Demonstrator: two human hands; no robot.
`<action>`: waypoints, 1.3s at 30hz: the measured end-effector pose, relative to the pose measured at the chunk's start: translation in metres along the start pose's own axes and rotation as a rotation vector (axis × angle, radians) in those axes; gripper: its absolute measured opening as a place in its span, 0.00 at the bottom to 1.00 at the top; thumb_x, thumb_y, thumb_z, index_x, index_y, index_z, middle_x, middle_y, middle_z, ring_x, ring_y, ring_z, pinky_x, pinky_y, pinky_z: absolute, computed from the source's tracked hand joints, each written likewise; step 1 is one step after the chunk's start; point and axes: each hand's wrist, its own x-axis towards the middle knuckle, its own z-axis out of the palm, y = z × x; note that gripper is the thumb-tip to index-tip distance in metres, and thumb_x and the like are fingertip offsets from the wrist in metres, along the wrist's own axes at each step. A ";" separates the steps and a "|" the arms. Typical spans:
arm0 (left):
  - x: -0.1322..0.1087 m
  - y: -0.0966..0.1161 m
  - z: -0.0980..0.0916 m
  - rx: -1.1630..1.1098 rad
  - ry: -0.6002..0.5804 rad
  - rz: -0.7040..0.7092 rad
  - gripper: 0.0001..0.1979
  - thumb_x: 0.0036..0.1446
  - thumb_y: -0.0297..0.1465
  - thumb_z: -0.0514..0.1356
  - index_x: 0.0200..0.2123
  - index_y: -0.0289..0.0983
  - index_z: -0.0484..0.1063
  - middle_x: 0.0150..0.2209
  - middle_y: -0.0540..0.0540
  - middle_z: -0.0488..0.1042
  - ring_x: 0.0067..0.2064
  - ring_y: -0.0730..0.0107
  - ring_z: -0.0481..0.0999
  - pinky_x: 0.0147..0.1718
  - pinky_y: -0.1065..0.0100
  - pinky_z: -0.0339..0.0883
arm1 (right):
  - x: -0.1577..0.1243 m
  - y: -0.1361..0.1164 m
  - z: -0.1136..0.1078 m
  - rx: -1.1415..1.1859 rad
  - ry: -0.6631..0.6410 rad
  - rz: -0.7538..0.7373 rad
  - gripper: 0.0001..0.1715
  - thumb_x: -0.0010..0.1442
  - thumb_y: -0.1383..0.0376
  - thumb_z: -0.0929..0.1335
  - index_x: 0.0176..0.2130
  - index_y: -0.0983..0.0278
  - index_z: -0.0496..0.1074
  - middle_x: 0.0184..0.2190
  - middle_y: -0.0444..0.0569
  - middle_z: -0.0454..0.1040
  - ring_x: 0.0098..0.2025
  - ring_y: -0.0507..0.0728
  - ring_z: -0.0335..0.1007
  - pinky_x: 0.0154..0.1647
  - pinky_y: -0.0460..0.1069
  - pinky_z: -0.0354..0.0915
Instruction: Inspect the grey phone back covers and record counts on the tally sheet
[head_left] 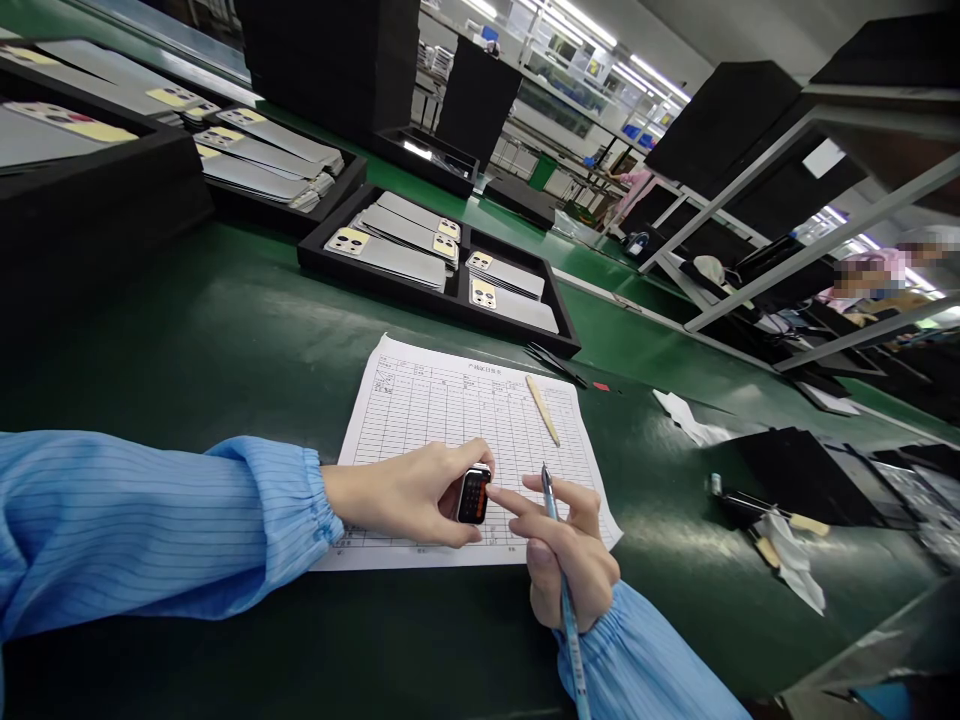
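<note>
My left hand (409, 492) grips a small watch-like device (474, 494) with a lit screen, holding it upright over the bottom edge of a printed form sheet (450, 410). My right hand (564, 545) holds a blue pen (562, 580) between its fingers, and its forefinger reaches out to touch the device's screen. Both arms wear blue striped sleeves. A thin beige stick (542, 409) lies on the sheet's upper right part.
Black trays (442, 290) with grey phone back covers stand behind the sheet on the green table, with more trays (247, 190) at the left. Black foam pieces, white wipes (787, 545) and small tools lie at the right. Another person sits far right behind a metal rack (810, 240).
</note>
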 end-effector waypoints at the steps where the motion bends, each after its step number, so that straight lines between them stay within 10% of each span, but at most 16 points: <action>1: 0.000 0.000 0.000 -0.002 -0.002 -0.002 0.15 0.50 0.30 0.61 0.39 0.37 0.58 0.25 0.55 0.61 0.25 0.76 0.63 0.20 0.74 0.56 | 0.000 0.000 0.000 0.001 -0.007 -0.003 0.11 0.60 0.74 0.57 0.34 0.67 0.67 0.35 0.53 0.77 0.44 0.62 0.64 0.38 0.57 0.59; 39: 0.001 0.001 0.000 0.041 0.002 -0.004 0.15 0.51 0.32 0.60 0.39 0.37 0.58 0.27 0.54 0.61 0.26 0.75 0.62 0.22 0.73 0.56 | 0.000 0.000 0.000 -0.028 0.024 0.057 0.11 0.58 0.75 0.58 0.34 0.65 0.67 0.35 0.51 0.77 0.44 0.62 0.65 0.38 0.58 0.63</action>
